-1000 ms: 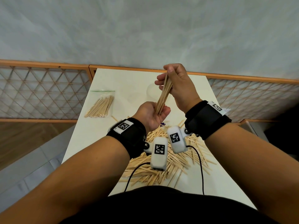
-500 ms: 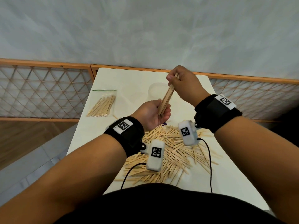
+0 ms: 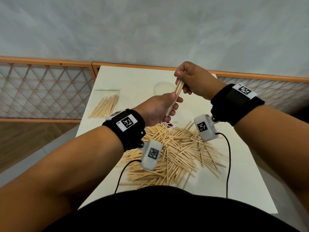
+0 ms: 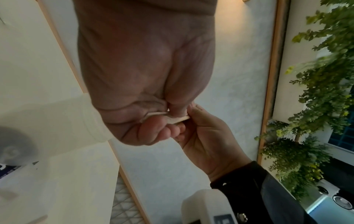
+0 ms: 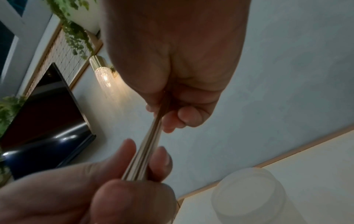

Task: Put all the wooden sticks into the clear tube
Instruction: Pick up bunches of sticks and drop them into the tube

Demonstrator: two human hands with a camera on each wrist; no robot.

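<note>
A small bundle of wooden sticks (image 3: 175, 96) is held in the air above the white table (image 3: 127, 81), slanting up to the right. My left hand (image 3: 160, 109) grips its lower end; my right hand (image 3: 190, 81) pinches its upper end. The right wrist view shows the bundle (image 5: 147, 150) running between both hands. A large loose pile of sticks (image 3: 175, 153) lies on the table below my wrists. The clear tube (image 3: 163, 88) stands behind the hands, mostly hidden; it also shows in the right wrist view as a tube (image 5: 250, 197).
A clear zip bag of sticks (image 3: 105, 104) lies at the table's left side. A wood-framed lattice fence (image 3: 41, 89) runs behind and beside the table. Camera cables (image 3: 229, 158) trail over the pile. A small purple item (image 3: 169, 125) peeks out by the pile.
Both hands have shifted slightly right and lower with the bundle. My right hand turned over the top end, its wrist swinging outward to the right.
</note>
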